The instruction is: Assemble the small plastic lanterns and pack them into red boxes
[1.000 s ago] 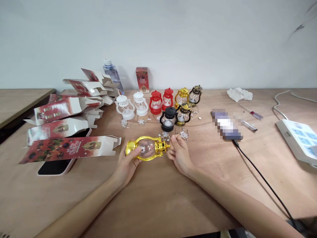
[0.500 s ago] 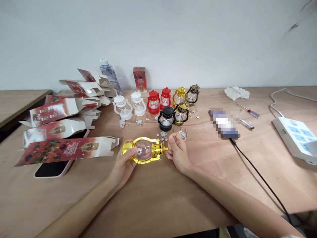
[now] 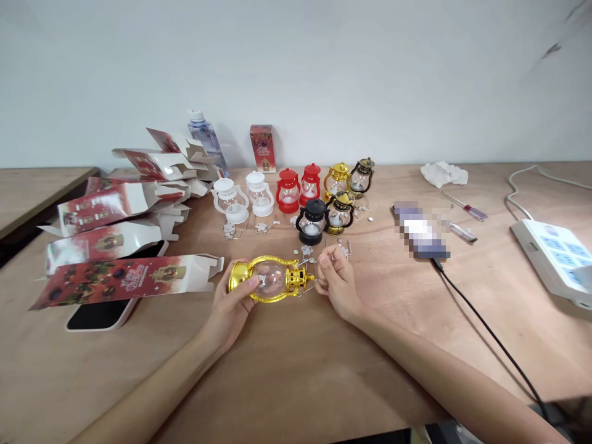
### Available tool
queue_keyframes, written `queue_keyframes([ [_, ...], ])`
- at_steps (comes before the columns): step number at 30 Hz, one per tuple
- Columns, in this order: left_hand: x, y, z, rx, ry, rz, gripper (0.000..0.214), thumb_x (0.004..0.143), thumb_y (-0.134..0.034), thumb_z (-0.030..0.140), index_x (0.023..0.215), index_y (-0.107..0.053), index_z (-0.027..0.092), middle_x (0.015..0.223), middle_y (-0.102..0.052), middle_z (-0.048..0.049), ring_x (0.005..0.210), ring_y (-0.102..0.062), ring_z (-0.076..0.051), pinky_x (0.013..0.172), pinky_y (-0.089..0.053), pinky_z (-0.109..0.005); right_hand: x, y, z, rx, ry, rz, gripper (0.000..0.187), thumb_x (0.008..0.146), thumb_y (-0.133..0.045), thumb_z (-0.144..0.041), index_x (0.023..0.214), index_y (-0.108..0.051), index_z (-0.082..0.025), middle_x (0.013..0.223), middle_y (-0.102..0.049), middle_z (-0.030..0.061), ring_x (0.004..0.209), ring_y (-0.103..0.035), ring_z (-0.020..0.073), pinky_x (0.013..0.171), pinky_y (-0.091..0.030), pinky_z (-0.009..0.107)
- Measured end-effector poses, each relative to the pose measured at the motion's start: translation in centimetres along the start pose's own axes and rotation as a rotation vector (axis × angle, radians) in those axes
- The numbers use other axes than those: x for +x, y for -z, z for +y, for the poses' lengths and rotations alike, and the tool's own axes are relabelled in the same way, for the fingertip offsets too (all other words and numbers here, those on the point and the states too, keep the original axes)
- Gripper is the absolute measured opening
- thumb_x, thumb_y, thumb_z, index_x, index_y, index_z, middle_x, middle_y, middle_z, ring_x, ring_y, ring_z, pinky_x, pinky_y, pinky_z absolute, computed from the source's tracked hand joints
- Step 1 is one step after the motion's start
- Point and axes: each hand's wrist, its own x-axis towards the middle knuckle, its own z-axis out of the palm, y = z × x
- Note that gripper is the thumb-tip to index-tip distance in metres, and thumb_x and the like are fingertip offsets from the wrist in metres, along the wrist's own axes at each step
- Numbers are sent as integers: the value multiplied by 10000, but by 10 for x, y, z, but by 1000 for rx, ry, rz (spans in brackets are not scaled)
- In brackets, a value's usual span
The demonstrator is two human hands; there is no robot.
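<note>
A gold mini lantern (image 3: pixel 272 279) with a clear bulb lies sideways in my left hand (image 3: pixel 232 311), its base in my palm and my thumb on the clear part. The lantern's cap points right, at my right hand (image 3: pixel 341 285). The fingers of that hand are pinched on the thin wire handle, which runs from both sides of the lantern's top; its far end is hidden in my grip. Just beyond stand a black lantern (image 3: pixel 313 223) and a black-and-gold lantern (image 3: pixel 340 216), with small metal bits (image 3: pixel 305 251) in front.
White lanterns (image 3: pixel 231 203), red lanterns (image 3: pixel 288 192), a gold one (image 3: pixel 337 180) and a bronze one (image 3: pixel 361 176) stand behind. Opened red boxes (image 3: pixel 115 280) pile up left, over a phone (image 3: pixel 99 316). Screwdriver (image 3: pixel 469 209), blurred phone (image 3: pixel 419 231) and power strip (image 3: pixel 552 256) lie right.
My right hand has shifted slightly right, away from the lantern's cap, and the wire handle shows more clearly between them. The left hand still holds the lantern, turned a little.
</note>
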Motion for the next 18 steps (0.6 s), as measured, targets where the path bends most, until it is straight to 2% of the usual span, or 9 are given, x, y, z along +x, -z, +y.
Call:
queue_keyframes([
  [6, 0, 0, 0, 27, -21, -7, 439, 583, -823, 338, 887, -528, 224, 827, -704, 6, 877, -688, -246, 764, -570, -374, 1, -1, 0, -3, -60, 15, 459, 723, -657, -590, 731, -369, -232, 484, -280, -141, 402, -180, 26, 354, -205, 120],
  [10, -2, 2, 0, 66, -61, -65, 439, 600, -805, 333, 919, -517, 247, 858, -692, 5, 856, -675, -228, 722, -555, -340, 3, -2, 1, 53, -162, 4, 487, 676, -691, -598, 714, -377, -227, 486, -277, -134, 408, -176, 29, 345, -171, 115],
  [15, -5, 5, 5, 189, -218, -139, 475, 564, -819, 312, 929, -521, 252, 814, -622, 21, 751, -636, -169, 627, -496, -241, 7, -2, 2, 132, -234, -39, 482, 674, -705, -578, 690, -381, -221, 484, -241, -132, 418, -139, 34, 344, -156, 120],
  [18, -4, 4, 6, 255, -304, -75, 478, 544, -828, 302, 910, -526, 240, 820, -563, 34, 704, -579, -129, 609, -464, -214, 9, 0, -1, 103, -156, -4, 459, 707, -674, -577, 691, -383, -223, 476, -285, -127, 408, -184, 40, 361, -192, 138],
])
